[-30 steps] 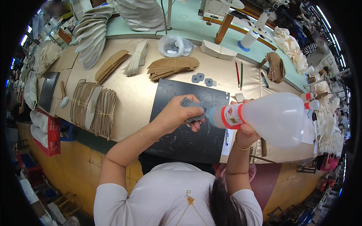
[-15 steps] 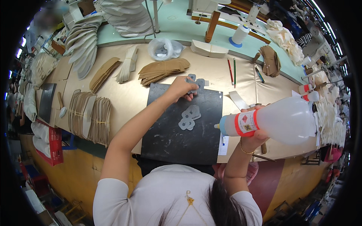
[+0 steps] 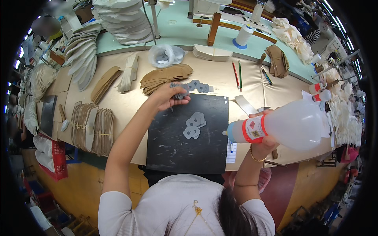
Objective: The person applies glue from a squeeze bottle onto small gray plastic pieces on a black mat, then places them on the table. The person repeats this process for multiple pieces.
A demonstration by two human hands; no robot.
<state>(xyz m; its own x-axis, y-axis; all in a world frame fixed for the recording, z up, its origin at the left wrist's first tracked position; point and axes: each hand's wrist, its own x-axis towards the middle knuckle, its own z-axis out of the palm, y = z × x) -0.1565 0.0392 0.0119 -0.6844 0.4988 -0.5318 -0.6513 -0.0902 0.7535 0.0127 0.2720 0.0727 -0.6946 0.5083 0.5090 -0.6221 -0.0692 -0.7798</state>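
Note:
My left hand (image 3: 170, 96) is at the far left corner of the black mat (image 3: 165, 151), its fingers closed on small grey cut-out pieces (image 3: 180, 93) with round holes. Beside it, more grey pieces lie in an overlapping row (image 3: 198, 86) along the mat's far edge. A loose pile of the same pieces (image 3: 193, 128) rests near the mat's middle. My right hand (image 3: 264, 143) grips a translucent squeeze bottle (image 3: 299, 124) with a red-edged label. The bottle is tipped sideways, its light blue cap and nozzle pointing left, off the mat's right edge.
Brown card stacks (image 3: 167, 76) and a plastic bag (image 3: 165, 56) lie behind the mat. Banded bundles (image 3: 92, 126) are at left. Red and green pencils (image 3: 238, 76), a thread cone (image 3: 244, 36) and a pale strip (image 3: 246, 105) are to the right.
My left hand has moved left along the mat's far edge with grey pieces in its fingers, and the row of pieces now shows uncovered. The bottle has stayed nearly still.

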